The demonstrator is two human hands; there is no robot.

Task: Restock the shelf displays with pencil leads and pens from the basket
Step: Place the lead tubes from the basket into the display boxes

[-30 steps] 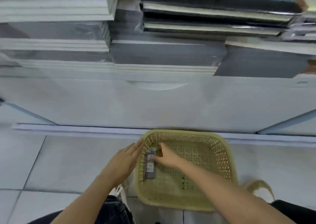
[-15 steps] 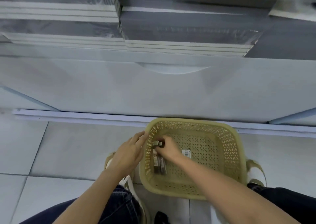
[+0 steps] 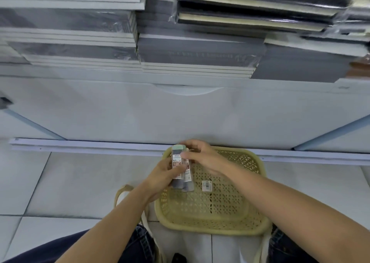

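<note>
Left hand (image 3: 160,175) and right hand (image 3: 204,158) both grip the pencil lead packs (image 3: 177,169), held over the left end of the basket (image 3: 258,184). Basket looks near-empty: one barcode label (image 3: 206,186) inside. Packs not shelved yet. Stacked notebooks (image 3: 200,50) beyond.

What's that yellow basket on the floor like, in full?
The basket is pale yellow plastic, a rounded rectangle with a rim and lattice-cut walls and bottom. It stands upright on the tiled floor before the white shelf base. Inside lies a white barcode label. The left hand and right hand hold pencil lead packs over its far left corner.
</note>
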